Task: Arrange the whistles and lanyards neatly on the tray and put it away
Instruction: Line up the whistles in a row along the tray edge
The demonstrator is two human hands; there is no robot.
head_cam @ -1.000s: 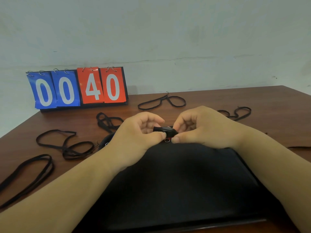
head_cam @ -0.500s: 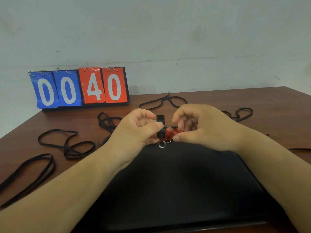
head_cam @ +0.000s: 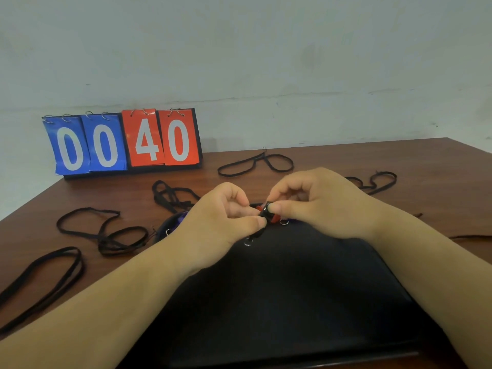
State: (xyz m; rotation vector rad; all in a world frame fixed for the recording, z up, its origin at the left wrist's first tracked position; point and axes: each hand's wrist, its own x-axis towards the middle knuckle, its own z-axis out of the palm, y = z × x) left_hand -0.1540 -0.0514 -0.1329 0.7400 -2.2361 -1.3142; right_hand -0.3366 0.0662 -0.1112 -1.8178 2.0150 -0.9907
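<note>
Both hands meet over the far edge of the black tray (head_cam: 292, 302). The left hand (head_cam: 223, 217) has its fingers curled, its thumb tip pressed to the lower end of the black whistle (head_cam: 265, 213). The right hand (head_cam: 319, 206) pinches the same whistle from the other side, thumb on top. Red plastic (head_cam: 274, 218) shows right behind the whistle, touching it, with a small metal ring (head_cam: 284, 222) just beside. Another ring (head_cam: 248, 242) hangs under the left thumb, above the tray. The tray sits on the brown bench (head_cam: 439, 161), near edge toward the camera. Black lanyards lie loose around it: one at the far side (head_cam: 255, 163), one on the right (head_cam: 378, 182), a tangle on the left (head_cam: 106, 230). A flip scoreboard (head_cam: 122, 142) reads 00 40 against the wall.
</note>
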